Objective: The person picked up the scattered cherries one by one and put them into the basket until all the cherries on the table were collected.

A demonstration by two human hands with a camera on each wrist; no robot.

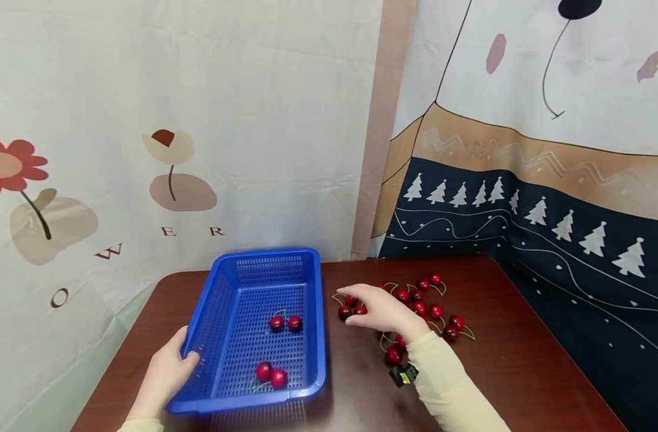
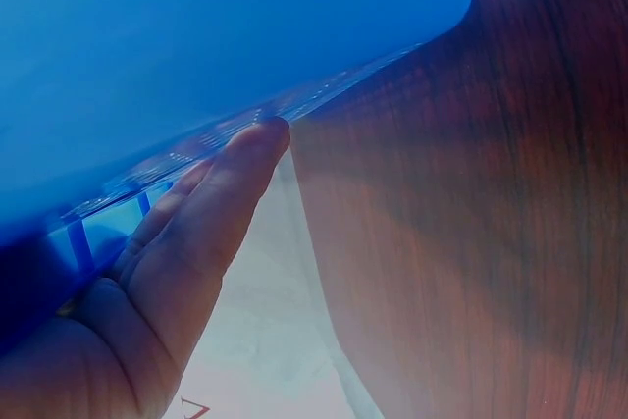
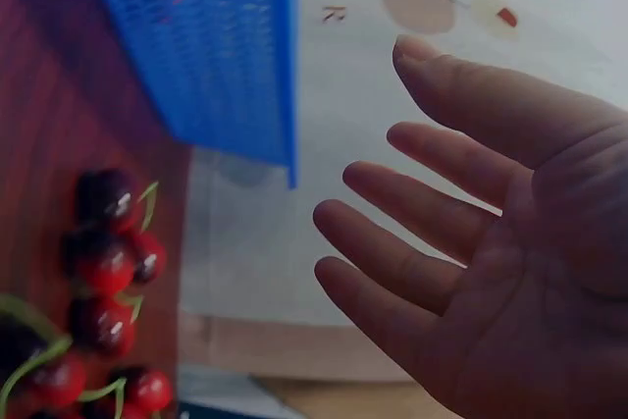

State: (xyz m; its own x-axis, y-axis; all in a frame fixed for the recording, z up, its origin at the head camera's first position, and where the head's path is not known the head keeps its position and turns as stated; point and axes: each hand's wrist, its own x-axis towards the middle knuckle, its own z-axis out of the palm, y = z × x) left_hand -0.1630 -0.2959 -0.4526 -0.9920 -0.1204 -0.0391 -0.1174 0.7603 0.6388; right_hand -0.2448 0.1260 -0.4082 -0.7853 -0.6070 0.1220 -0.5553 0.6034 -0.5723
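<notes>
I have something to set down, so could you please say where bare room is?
The table's near right is bare, between the right sleeve and table edge; so is the basket's floor beyond its cherries. Loose cherries crowd around the right hand.

Blue basket and red cherries on brown table.

Plastic basket, glossy cherries, wood-grained table, matt cloth backdrop
</notes>
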